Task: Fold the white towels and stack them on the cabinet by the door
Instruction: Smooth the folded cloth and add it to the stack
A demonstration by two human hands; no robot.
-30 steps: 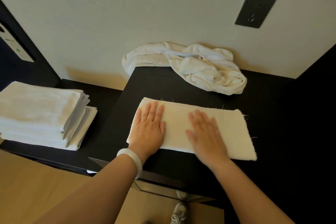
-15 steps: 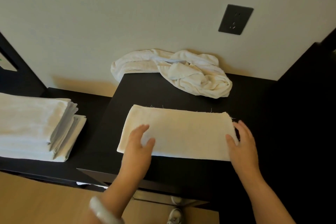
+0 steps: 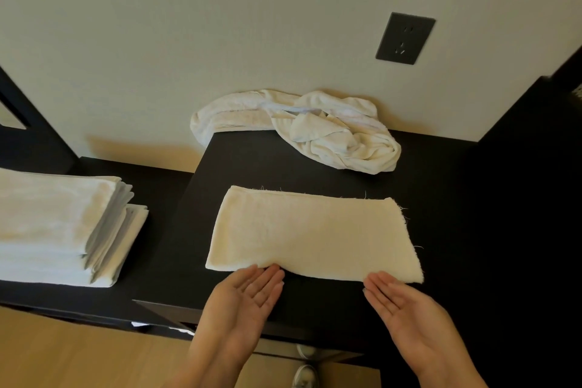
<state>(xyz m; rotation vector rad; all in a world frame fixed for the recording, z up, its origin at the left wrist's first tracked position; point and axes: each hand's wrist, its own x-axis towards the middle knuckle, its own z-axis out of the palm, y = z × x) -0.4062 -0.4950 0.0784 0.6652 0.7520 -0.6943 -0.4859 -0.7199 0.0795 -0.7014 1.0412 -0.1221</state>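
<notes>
white terry, folded into a long strip: the towel (image 3: pixel 311 236) lies on the dark table (image 3: pixel 447 205) just beyond both grips, its near edge at their fingertips. its long axis runs side to side, across the line of the two arms, so each grip meets a different part of the same edge. the left grip (image 3: pixel 248 296) is palm up, fingers straight and together, tips touching the edge where it lifts in a small bump. the right grip (image 3: pixel 406 305) is also palm up and flat, tips just at the edge near the right corner. neither pinches anything. by my judgement they are set to slide under and lift the towel whole. the stack (image 3: pixel 56 224) sits well off to the left of the left grip, on the lower cabinet (image 3: pixel 163 198), so that hand is the nearer one. a crumpled heap (image 3: pixel 315 132) lies beyond the towel, against the wall. whether any fingertip is under the cloth i cannot tell. the stack is cut off at the left, both forearms at the bottom, and no door shows.
</notes>
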